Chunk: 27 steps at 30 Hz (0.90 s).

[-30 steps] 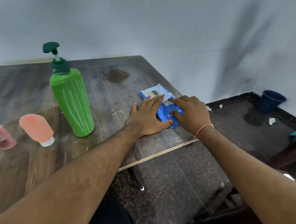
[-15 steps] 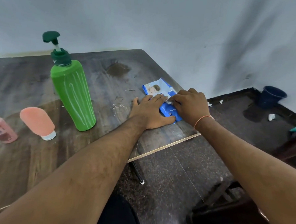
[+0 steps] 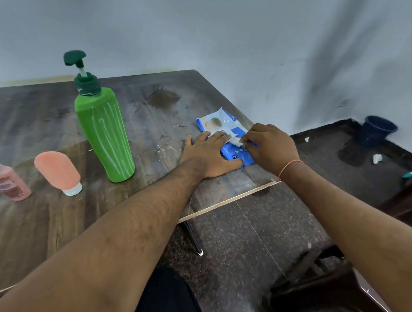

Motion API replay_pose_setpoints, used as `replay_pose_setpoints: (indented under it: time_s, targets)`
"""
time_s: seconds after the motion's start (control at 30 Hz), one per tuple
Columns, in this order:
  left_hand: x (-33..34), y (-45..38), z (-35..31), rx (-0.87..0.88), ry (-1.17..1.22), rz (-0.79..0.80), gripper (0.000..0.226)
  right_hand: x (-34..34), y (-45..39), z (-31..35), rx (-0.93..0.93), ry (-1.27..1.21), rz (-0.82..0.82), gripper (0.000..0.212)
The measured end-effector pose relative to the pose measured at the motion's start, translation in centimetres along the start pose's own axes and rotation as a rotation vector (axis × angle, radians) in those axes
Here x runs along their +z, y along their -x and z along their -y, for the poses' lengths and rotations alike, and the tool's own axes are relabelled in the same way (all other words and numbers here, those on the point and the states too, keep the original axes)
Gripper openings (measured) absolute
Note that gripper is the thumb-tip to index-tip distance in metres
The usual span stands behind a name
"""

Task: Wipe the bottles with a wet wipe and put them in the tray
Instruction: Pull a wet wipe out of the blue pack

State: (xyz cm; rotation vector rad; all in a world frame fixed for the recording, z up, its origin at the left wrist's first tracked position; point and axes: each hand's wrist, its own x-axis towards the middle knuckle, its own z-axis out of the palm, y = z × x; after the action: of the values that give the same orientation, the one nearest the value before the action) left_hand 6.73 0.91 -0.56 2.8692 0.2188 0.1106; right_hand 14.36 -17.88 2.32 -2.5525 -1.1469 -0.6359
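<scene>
1. Left hand (image 3: pixel 208 155) laid flat with straight fingers on the blue packet of wipes (image 3: pixel 225 135), pressing it down on the table (image 3: pixel 48 223); nothing grasped by this hand.
2. Right hand (image 3: pixel 270 147) just beside the left one, fingers curled, pinching a small white piece of wipe (image 3: pixel 237 141) at the opening in the middle of the packet.
3. Packet lying near the right edge of the table, its far end free and a little lifted, its near end covered by both hands.
4. Green pump bottle (image 3: pixel 105 135) standing upright, left of the hands and apart from them, with a dark green pump head on top.
5. Further left, a pink tube (image 3: pixel 58 172) standing on its white cap, leaning a little.
6. At the left edge of the view, a pink bottle (image 3: pixel 4 182), only partly seen, with a label too blurred for reading.
7. Tray not seen anywhere in this view.
8. Thin orange band (image 3: pixel 290 167) around the right wrist.
9. Dark stain (image 3: pixel 163 98) on the far part of the table, some small white crumbs near the left hand.
10. On the floor to the far right, a dark blue pot (image 3: pixel 377 129) close to the wall, and a small white scrap (image 3: pixel 377 158) nearer.
</scene>
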Motion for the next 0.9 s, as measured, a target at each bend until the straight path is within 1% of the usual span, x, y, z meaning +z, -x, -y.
replay_pose_setpoints:
  time_s: [0.17, 0.27, 0.4, 0.47, 0.53, 0.6, 0.67, 0.77, 0.9]
  targets:
    - [-0.1, 0.0, -0.1, 0.012, -0.034, 0.009, 0.098, -2.6, 1.2, -0.4, 0.061, -0.076, 0.016, 0.011]
    - [-0.2, 0.4, 0.0, 0.014, -0.008, 0.009, 0.098, -4.0, 2.0, -0.7, 0.121, -0.154, 0.015, 0.010]
    - [-0.3, 1.4, -0.1, 0.038, 0.096, -0.104, 0.095, -5.5, 2.9, -0.6, 0.243, -0.281, 0.013, 0.005]
    - [-0.4, 1.8, -0.1, 0.060, 0.127, -0.169, 0.093, -6.4, 3.5, -0.1, 0.314, -0.371, -0.014, 0.008]
    - [-0.4, 2.5, 0.0, 0.099, 0.153, -0.198, 0.088, -7.0, 4.1, 0.3, 0.375, -0.457, -0.030, 0.013]
    - [-0.4, 3.4, -0.1, 0.163, 0.206, -0.214, 0.080, -7.4, 4.6, 0.7, 0.432, -0.564, -0.015, 0.012]
    - [-0.3, 4.6, 0.0, 0.239, 0.318, -0.252, 0.072, -7.9, 5.0, 1.2, 0.520, -0.726, 0.036, 0.004]
    - [-0.6, 6.8, 0.0, 0.298, 0.546, -0.300, 0.060, -8.9, 5.5, 2.9, 0.600, -0.934, 0.121, 0.007]
    - [-1.1, 10.3, 0.2, 0.175, 0.849, -0.268, 0.054, -9.5, 6.1, 5.6, 0.632, -1.111, 0.158, 0.006]
